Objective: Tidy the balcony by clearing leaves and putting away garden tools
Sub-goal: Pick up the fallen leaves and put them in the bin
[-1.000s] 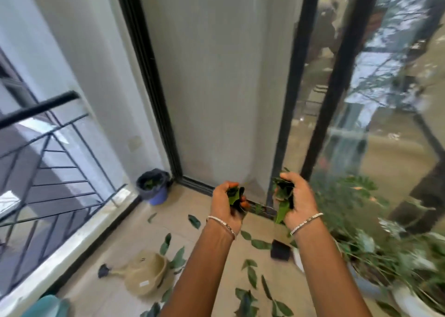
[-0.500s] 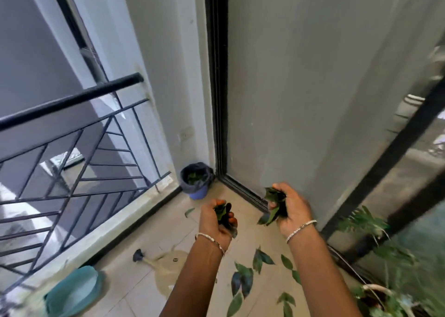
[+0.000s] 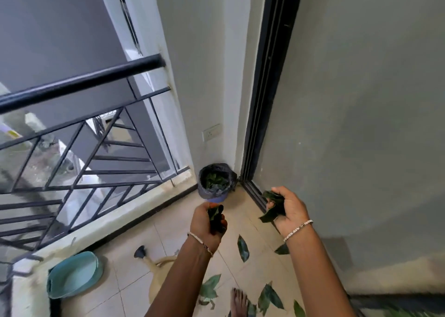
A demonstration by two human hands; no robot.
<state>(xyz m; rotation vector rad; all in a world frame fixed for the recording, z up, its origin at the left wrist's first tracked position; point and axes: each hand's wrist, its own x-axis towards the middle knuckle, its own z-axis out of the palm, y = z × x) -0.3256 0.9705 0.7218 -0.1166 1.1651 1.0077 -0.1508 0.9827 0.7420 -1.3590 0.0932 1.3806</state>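
Observation:
My left hand [image 3: 206, 223] grips a bunch of dark green leaves [image 3: 215, 217] just in front of a small blue bin [image 3: 216, 182] lined with a black bag. Some leaves lie inside the bin, which stands in the balcony corner. My right hand [image 3: 290, 210] holds another bunch of leaves [image 3: 273, 206] to the right of the bin, near the black door frame. Several loose leaves [image 3: 242, 248] lie scattered on the tiled floor below my arms.
A beige watering can [image 3: 156, 268] lies on the floor under my left forearm. A teal basin [image 3: 73, 274] leans by the low ledge at bottom left. The black railing [image 3: 79, 81] runs along the left. My bare foot [image 3: 238, 301] shows at the bottom.
The view has swung left and closed in on the bin. Both hands, still holding leaves, have come nearer to it.

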